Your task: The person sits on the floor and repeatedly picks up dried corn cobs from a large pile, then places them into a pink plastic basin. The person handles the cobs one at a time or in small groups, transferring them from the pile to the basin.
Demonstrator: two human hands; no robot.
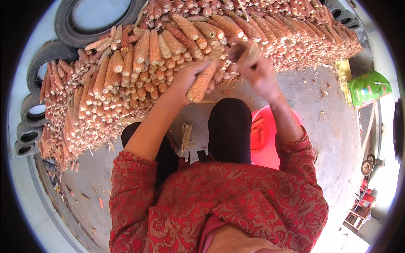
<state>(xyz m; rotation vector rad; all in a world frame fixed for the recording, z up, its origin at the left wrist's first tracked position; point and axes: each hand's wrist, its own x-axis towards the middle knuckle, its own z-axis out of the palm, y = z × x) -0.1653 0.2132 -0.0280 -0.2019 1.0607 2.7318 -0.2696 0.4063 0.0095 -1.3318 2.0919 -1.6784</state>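
My left hand (pixel 186 77) grips a stripped orange-brown corn cob (pixel 206 76), which slants up toward the stack. Just to its right, my right hand (pixel 261 74) is raised and blurred by motion. Its fingers are closed around a blurred brownish object (pixel 251 56); I cannot tell whether that is a cob or a tool. Both hands are in front of a long, low stack of bare corn cobs (pixel 152 57), laid with their ends facing me. Below my right forearm stands a pinkish-red plastic bucket (pixel 267 151) holding a few orange-red pieces, partly hidden by the arm and knee.
Black rubber tyres (pixel 65 22) lean along the wall behind the stack's left end. A green printed bag (pixel 370 90) lies at the far right. Husk bits and crumbs litter the concrete floor (pixel 313 104). A wheeled item (pixel 368 166) and a wooden stool (pixel 357 216) stand at right.
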